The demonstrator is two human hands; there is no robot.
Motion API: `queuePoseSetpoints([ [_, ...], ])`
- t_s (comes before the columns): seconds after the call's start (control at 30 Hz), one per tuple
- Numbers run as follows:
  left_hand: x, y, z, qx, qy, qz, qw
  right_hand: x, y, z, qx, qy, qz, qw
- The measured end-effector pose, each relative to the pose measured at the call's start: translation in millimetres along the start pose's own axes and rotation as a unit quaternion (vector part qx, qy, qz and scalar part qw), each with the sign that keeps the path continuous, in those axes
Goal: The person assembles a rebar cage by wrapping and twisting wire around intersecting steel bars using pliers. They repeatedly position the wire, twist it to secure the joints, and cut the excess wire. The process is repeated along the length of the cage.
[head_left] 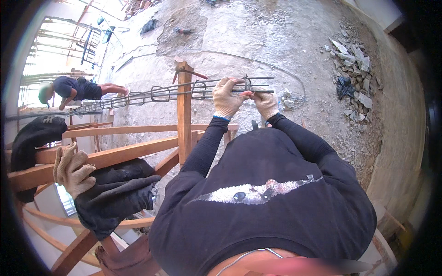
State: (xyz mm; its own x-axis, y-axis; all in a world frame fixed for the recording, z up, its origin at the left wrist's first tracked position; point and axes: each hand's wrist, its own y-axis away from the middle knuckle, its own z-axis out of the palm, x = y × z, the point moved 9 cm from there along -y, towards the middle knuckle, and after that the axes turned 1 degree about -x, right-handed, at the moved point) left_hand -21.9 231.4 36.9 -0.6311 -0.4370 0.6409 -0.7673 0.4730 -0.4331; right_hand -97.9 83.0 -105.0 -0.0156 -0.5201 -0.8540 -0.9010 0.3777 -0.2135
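A long, narrow rebar cage (161, 94), thin steel bars with rectangular stirrups, runs from the far left to its near end before me. My left hand (227, 98), in a cream knit glove with bare fingertips, is closed round the bars beside an upright stirrup (247, 83) near that end. Just right of it, my right hand (267, 104), gloved alike, is closed at the lower bar ends. Its fingers are partly hidden. An upright wooden post (184, 110) stands by the cage, with a reddish rod (198, 74) crossing near its top.
Wooden rails (124, 154) at left carry dark cloths (117, 198) and a worn glove (73, 172). Another person (78, 89) bends over the cage's far end. Broken concrete (354, 62) lies along the right wall (398, 124). A thin bar (276, 69) curves over the rough floor.
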Motion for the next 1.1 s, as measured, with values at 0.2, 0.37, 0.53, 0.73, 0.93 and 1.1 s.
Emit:
queuePoseSetpoints([
  [0.2, 7.5, 7.4, 13.1, -0.030, -0.052, 0.047, 0.997, -10.9, -8.3, 5.2, 0.012, -0.012, -0.104, 0.994],
  [0.37, -0.6, 6.9, 18.3, 0.020, -0.014, 0.015, 1.000, -9.6, -8.8, 7.7, -0.074, -0.077, -0.029, 0.994],
  [0.53, -14.0, 12.6, 13.7, 0.068, 0.114, -0.061, 0.989, -32.7, 29.5, -44.3, -0.055, 0.027, -0.025, 0.998],
  [0.73, -8.1, 27.6, 6.9, 0.062, 0.108, 0.019, 0.992, -48.4, 25.1, -15.5, -0.208, 0.210, -0.008, 0.955],
  [0.93, -12.5, 36.1, 3.6, 0.069, 0.082, 0.020, 0.994, -99.0, 22.6, -12.7, -0.244, 0.178, -0.026, 0.953],
  [1.1, -10.0, 39.6, -3.3, 0.078, 0.070, 0.054, 0.993, -141.6, 3.0, -67.8, -0.218, 0.183, -0.042, 0.958],
])
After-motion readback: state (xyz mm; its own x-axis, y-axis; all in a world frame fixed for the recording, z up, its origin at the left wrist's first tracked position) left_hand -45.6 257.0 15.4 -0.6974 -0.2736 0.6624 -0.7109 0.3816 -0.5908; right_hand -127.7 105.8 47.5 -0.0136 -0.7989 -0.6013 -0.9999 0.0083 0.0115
